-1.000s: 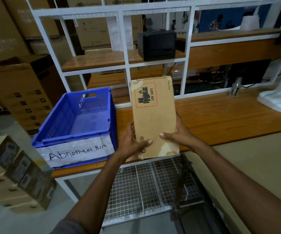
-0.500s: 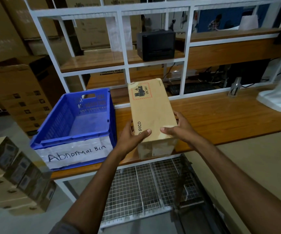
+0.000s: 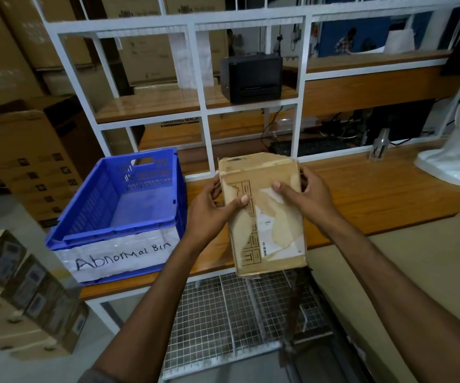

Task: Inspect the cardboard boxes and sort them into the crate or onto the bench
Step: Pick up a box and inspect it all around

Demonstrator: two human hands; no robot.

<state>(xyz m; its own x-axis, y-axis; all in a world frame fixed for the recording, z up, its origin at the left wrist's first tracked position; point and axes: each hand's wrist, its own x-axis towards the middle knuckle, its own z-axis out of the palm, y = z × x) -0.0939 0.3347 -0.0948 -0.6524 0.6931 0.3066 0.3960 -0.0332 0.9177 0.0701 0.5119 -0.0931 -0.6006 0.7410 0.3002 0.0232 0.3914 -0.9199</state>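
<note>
Left hand (image 3: 212,208) clasps the left side of the cardboard box (image 3: 267,230), thumb laid across its face. The right hand (image 3: 309,194) clasps the right side likewise, so the box sits between both palms, gripped near its far end. It hangs over the front edge of the bench (image 3: 375,194), just right of the blue crate (image 3: 112,233). Its long axis runs from the person toward the bench's back edge, labelled face (label torn, peeling) turned toward the camera.

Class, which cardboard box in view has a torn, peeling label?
The cardboard box gripped by the left hand and right hand; its white label is ripped. The stacked boxes at lower left lie untouched.
</note>
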